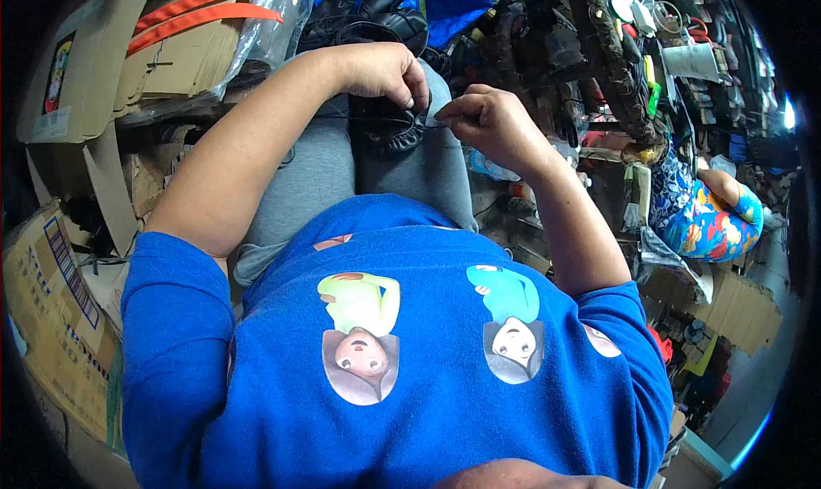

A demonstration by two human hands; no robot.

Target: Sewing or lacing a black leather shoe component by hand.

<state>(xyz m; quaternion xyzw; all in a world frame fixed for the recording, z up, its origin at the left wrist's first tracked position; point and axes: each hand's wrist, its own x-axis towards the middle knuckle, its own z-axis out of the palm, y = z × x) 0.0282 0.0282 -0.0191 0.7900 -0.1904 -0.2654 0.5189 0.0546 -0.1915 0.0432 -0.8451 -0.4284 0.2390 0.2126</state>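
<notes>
A black leather shoe (pixel 395 140) with a gathered, puckered seam rests on my lap between my grey-trousered thighs. My left hand (pixel 386 71) reaches over it from the left with the wrist bent. Its thumb and fingers are pinched together at the shoe's upper edge. Just right of the shoe, my right hand (pixel 494 128) is raised above my knee, thumb and forefinger pressed together. What lies between those fingertips is too small to make out. Part of the shoe is hidden beneath my left hand.
Several black shoes (pixel 376 23) are heaped beyond my knees beside a blue plastic sheet (pixel 457 5). Cardboard (pixel 184 53) with orange strips stands at the left. Cluttered racks (pixel 616 53) fill the right, where another person in a colourful floral garment (pixel 714 219) sits.
</notes>
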